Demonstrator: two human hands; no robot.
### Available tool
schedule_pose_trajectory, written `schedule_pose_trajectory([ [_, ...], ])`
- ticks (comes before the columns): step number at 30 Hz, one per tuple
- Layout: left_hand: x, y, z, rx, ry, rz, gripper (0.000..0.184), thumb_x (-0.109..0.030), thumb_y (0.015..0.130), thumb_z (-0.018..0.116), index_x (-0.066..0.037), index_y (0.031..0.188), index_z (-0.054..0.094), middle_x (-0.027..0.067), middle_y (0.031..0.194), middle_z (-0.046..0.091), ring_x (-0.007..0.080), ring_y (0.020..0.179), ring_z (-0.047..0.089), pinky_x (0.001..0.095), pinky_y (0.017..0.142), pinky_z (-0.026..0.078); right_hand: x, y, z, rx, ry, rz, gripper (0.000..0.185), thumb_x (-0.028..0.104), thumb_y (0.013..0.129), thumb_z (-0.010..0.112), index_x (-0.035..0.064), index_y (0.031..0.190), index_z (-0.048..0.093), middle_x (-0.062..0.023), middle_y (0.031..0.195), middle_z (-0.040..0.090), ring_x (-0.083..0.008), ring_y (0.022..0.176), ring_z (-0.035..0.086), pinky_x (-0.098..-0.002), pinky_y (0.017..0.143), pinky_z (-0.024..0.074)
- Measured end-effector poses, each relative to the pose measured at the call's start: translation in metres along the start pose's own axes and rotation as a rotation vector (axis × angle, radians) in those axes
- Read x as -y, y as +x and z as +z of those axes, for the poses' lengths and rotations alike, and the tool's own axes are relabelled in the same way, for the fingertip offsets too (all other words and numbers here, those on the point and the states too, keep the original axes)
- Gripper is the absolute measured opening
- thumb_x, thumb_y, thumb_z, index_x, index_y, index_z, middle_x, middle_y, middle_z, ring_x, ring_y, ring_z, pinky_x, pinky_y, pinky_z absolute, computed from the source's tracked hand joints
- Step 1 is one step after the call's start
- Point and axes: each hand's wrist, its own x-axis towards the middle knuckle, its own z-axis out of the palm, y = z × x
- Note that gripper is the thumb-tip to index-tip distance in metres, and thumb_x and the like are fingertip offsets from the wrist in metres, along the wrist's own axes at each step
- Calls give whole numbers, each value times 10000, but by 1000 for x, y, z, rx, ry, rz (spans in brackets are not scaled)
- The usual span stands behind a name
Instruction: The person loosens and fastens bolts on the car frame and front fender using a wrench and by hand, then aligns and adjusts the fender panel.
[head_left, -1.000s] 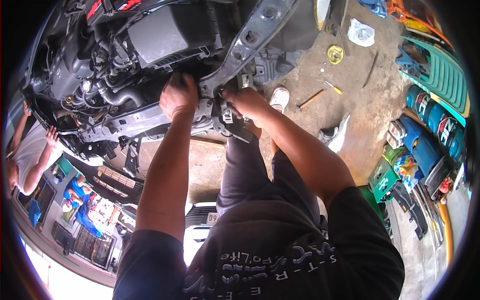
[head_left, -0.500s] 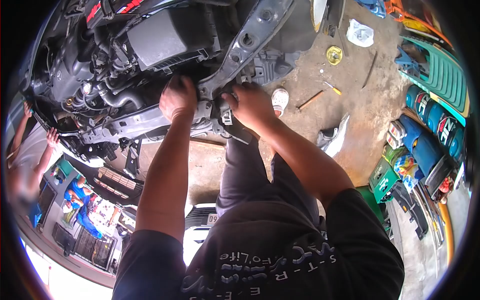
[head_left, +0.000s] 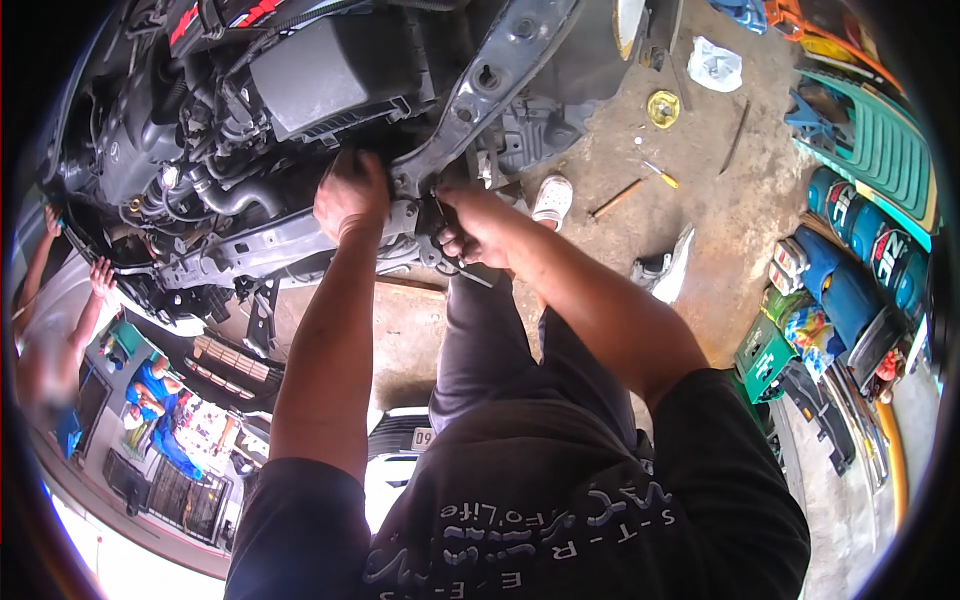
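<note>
Near: right hand [head_left: 480, 228], fingers curled in against dark fittings at the end of the grey crossbeam [head_left: 270, 248]; whether they grip a part cannot be told. Left hand [head_left: 350, 192] bent over the beam's upper edge, fingertips hidden, hold not confirmed. Beam lies across the front of the engine bay, its end close to the angled rail [head_left: 500, 65] between the hands. Judged stiff pressed metal, fairly heavy if loose, unlikely to flex; edges possibly sharp, surface perhaps greasy. Best hold: thick flanged sections, palms clear of the edges, one grip well along the span for balance. Small fittings by the right hand look easier to bend; suit a light pinch. Beyond: black plastic housing [head_left: 325, 70], probably light and crackable, a poor handhold. Farther, on the floor: yellow-handled screwdriver [head_left: 662, 176].
</note>
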Motion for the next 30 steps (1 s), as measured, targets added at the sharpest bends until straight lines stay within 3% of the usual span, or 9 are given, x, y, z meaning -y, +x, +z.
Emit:
schedule_pose_trajectory([
  [1,-1,0,1,0,-2,4,383,-450,952,498,-163,1049,733,165,1087,741,398,1005,703,519,834,552,1,-19,17,-73,-86,-51,292,434,1113,397,170,1113,521,13,663,491,-109,510,415,-228,410,222],
  [5,5,2,4,4,-3,-21,392,-471,954,508,-196,1112,737,162,1106,744,405,1036,699,525,868,548,-17,-5,-2,44,-141,-101,479,479,1095,452,91,854,596,-80,625,589,-219,488,566,-351,395,360],
  [7,5,2,3,35,-9,-38,406,-487,953,521,-224,1171,739,161,1117,748,412,1062,697,527,898,544,-25,2,-8,-516,-990,-665,500,487,1061,515,60,853,673,-159,686,677,-332,611,681,-450,521,511],
  [14,5,3,6,14,-4,-25,423,-481,961,498,-227,1202,734,157,1128,748,408,1066,698,525,891,547,-8,3,-9,-848,-1364,-1371,352,377,988,664,49,862,669,-198,739,658,-401,703,671,-521,704,528],
  [18,4,2,2,34,-14,-22,424,-480,967,488,-211,1180,737,162,1126,746,407,1058,699,526,888,546,-9,9,-13,-887,-1480,-1437,398,413,1006,627,43,894,723,-179,806,690,-377,698,684,-464,691,576],
  [21,2,2,1,39,5,-22,428,-484,969,486,-200,1167,738,168,1117,745,409,1051,700,529,884,544,-18,20,-8,-481,-913,-786,401,411,1041,588,39,930,686,-154,757,654,-313,574,624,-395,556,538],
  [23,2,2,1,38,0,-20,430,-485,970,488,-198,1168,737,170,1117,745,410,1050,700,529,884,544,-6,4,8,-124,-32,-185,387,409,1073,535,46,976,629,-125,713,633,-243,531,601,-320,434,445],
  [28,5,3,4,26,-1,-5,431,-488,972,493,-193,1169,737,171,1118,745,414,1052,698,528,887,544,-1,-8,1,20,-102,-147,387,408,1086,504,51,991,618,-141,700,651,-270,566,652,-358,430,461],
  [30,5,2,6,-25,-24,-3,429,-487,970,498,-191,1166,739,170,1119,745,416,1053,697,527,889,544,-7,-5,-5,-542,-1209,-760,429,421,1074,516,36,960,667,-175,742,683,-352,630,677,-463,568,546],
])
